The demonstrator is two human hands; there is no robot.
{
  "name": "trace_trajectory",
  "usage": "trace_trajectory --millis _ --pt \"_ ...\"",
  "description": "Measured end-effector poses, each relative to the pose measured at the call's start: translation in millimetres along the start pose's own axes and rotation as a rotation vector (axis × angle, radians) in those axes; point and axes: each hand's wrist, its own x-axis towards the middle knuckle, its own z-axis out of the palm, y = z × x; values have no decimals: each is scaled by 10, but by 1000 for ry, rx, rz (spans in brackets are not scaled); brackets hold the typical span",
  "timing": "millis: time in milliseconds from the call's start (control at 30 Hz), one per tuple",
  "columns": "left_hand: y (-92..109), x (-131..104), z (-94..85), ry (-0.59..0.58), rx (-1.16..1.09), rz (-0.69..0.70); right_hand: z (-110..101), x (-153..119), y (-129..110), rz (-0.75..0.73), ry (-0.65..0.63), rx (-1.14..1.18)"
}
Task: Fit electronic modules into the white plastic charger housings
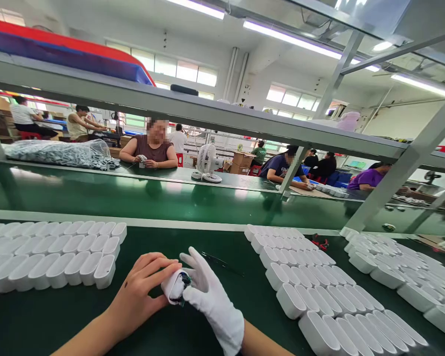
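Observation:
My bare left hand (pixel 143 282) is closed around a small white plastic housing (pixel 172 287), thumb below and fingers on top. Dark parts, with what looks like a green circuit board (pixel 185 280), show at the housing's open end, which faces right. My right hand (pixel 207 291), in a white glove, is at that end. Its thumb and fingers are apart around the dark parts, and its fingertips seem to touch them. Whether it grips them I cannot make out. Behind the glove a thin dark tweezer-like tool (pixel 222 263) lies on the green work surface (pixel 152 242).
Rows of white oval cups (pixel 59 262) stand at the left, and more rows (pixel 319 291) at the right. Red-handled pliers (pixel 320 242) lie behind the right rows. Beyond a green conveyor belt (pixel 170 198) are a white fan (pixel 206 160), a bag of grey parts (pixel 59 153) and several people. A metal shelf crosses overhead.

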Motion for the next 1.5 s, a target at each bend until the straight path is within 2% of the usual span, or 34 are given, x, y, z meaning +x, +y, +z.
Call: trace_trajectory --millis 33,100,167,267,367,433,500,567,700,833,933,1033,1133,1367,1500 --pt "12 0 2 -23 -28 -7 2 24 -17 78 -61 95" --pt "44 5 0 -77 -92 -31 13 71 -60 139 -166 143" --pt "91 16 -9 -145 -181 -82 29 99 -92 143 -175 113" --pt "184 36 -18 -216 -367 -264 53 103 -72 153 -31 105" --pt "256 65 -10 -207 -582 -566 67 99 -4 150 108 114" --pt "265 94 -5 -231 -725 -731 66 104 27 127 170 101" --pt "244 124 -9 -275 -839 -808 51 109 27 116 175 74" --pt "209 145 -24 -282 -875 -803 16 109 -5 146 103 5" --pt "161 150 -62 -278 -826 -704 -75 88 -104 272 -118 -286" --pt "191 137 -54 -453 -1007 -702 -105 59 -162 288 -306 -378" --pt "240 131 -33 -528 -1002 -779 -84 40 -180 284 -310 -297" --pt "271 114 -19 -540 -893 -733 -48 27 -197 270 -323 -220" --pt "280 77 4 -538 -912 -657 -3 10 -205 279 -362 -182" --pt "310 6 89 -508 -1005 -708 92 -58 -183 275 -360 -87" --pt "293 -12 103 -499 -970 -708 111 -63 -190 226 -342 -85"
